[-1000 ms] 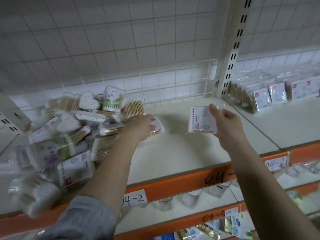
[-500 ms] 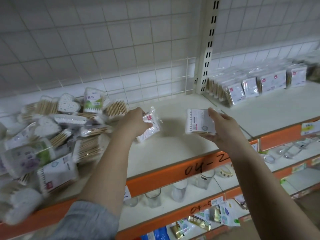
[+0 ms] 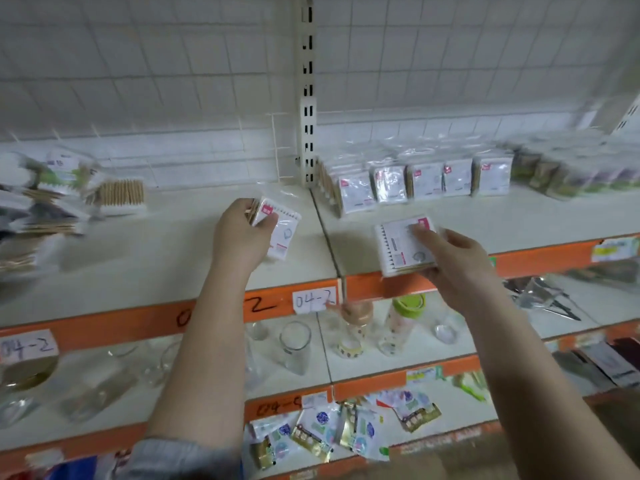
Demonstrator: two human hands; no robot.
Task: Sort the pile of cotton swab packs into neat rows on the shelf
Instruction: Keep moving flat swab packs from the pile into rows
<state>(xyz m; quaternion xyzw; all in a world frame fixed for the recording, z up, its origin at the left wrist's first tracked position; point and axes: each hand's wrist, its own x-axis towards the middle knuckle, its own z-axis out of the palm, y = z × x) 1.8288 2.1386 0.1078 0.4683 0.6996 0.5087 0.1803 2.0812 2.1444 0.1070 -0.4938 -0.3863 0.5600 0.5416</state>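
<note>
White swab packs, two: left hand (image 3: pixel 242 233) grips one (image 3: pixel 282 230), right hand (image 3: pixel 453 261) another (image 3: pixel 401 245).

Setting: retail shop or stockroom aisle. Evidence: tiered white shelf boards (image 3: pixel 485 216) with orange front rails (image 3: pixel 114 323), carried on a slotted cream metal upright (image 3: pixel 307 98) against a white wire-grid back panel (image 3: pixel 156 64). Handwritten white paper labels reading "04-2" (image 3: pixel 313 299) stuck on the rails, like location codes. Identical clear-wrapped cotton swab packs with red-tagged white cards (image 3: pixel 408 181) faced in a row, multiples of one item. Tier below: clear drinking glasses (image 3: pixel 294 344) and patterned plastic bottles with coloured lids (image 3: pixel 398 323). Lowest tier: small foil-and-paper sachets (image 3: pixel 329 431) lying loose.
</note>
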